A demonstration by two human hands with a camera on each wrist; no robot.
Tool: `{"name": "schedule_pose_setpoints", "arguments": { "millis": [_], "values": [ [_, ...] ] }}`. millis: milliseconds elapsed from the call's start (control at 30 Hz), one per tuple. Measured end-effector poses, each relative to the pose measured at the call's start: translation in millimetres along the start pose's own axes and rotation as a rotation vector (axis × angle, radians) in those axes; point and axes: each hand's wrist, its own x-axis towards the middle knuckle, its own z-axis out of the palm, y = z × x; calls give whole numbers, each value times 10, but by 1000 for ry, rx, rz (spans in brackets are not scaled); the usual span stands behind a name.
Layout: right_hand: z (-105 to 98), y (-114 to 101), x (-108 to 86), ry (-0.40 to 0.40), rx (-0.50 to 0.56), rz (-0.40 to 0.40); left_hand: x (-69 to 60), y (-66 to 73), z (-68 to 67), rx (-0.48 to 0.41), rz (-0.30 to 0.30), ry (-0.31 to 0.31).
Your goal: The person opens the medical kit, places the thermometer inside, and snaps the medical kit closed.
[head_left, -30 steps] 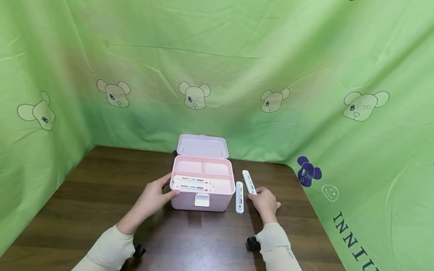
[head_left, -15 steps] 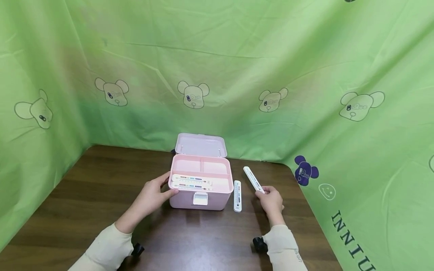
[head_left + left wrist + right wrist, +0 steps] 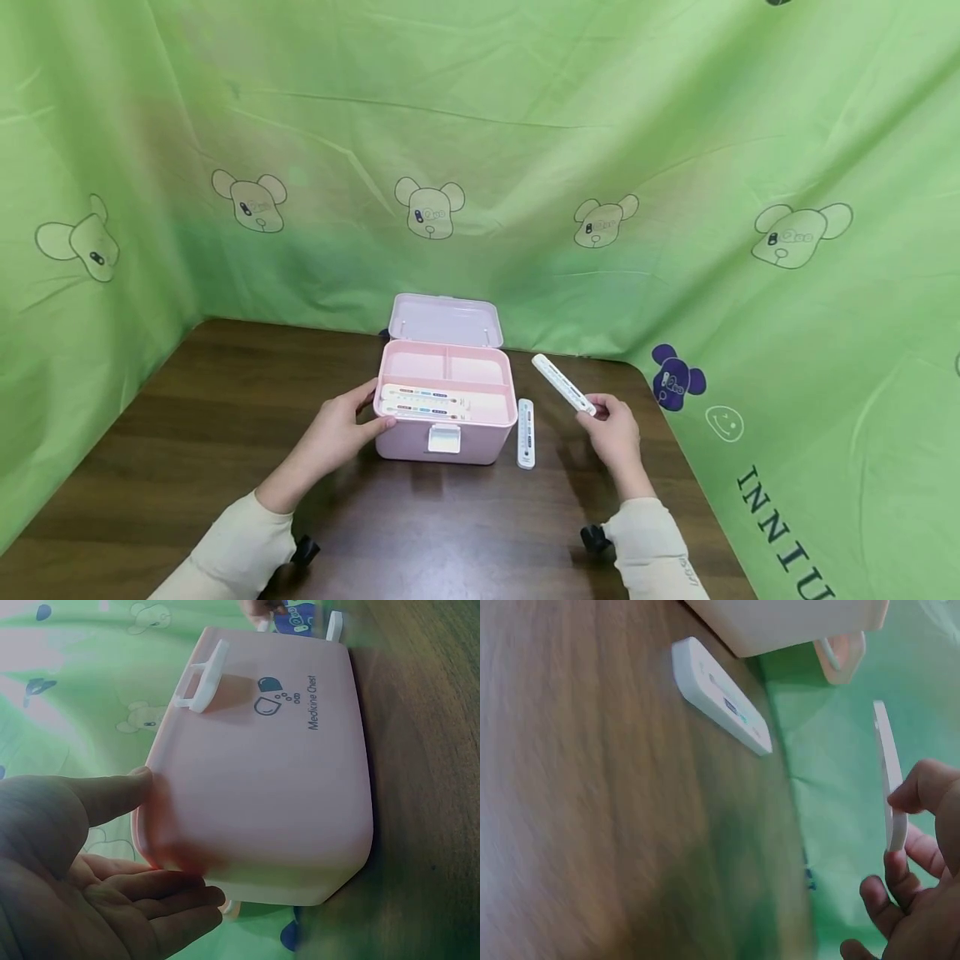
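A pink medicine chest (image 3: 444, 446) stands with its lid (image 3: 446, 320) raised; "Medicine Chest" is printed on its front in the left wrist view. My left hand (image 3: 341, 427) holds its front left corner, thumb on the front rim and fingers along the side. Two white strip thermometers (image 3: 423, 396) lie side by side in the front compartment. Another white thermometer (image 3: 527, 433) lies on the table right of the chest. My right hand (image 3: 615, 429) pinches a further thermometer (image 3: 562, 383) by its near end, raised above the table and tilted; in the right wrist view this thermometer (image 3: 889, 772) shows edge-on.
The dark wooden table (image 3: 435, 533) ends at a green curtain (image 3: 525, 275) with bear prints, which closes off the back and both sides. A divider (image 3: 447, 364) splits the back part of the chest in two. A white latch (image 3: 444, 438) sits on its front.
My right hand has lifted its thermometer off the table and moved it to the right, turning it to a steeper slant. My left hand stays at the chest's corner.
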Motion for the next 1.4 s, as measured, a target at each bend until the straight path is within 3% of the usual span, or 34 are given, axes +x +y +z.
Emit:
{"name": "schedule_pose_setpoints", "arguments": {
  "millis": [333, 767, 1067, 1400],
  "values": [
    [-362, -129, 106, -49, 9, -203, 22, 13, -39, -1, -16, -3],
    [-630, -375, 46, -149, -10, -427, 11, 18, 16, 5, -21, -14],
    [-643, -578, 57, -247, -44, -499, -13, -14, 30, 4, -33, -14],
    [-515, -797, 79, -336, -124, -661, -19, -16, -5, 17, -33, -13]
  ]
}}
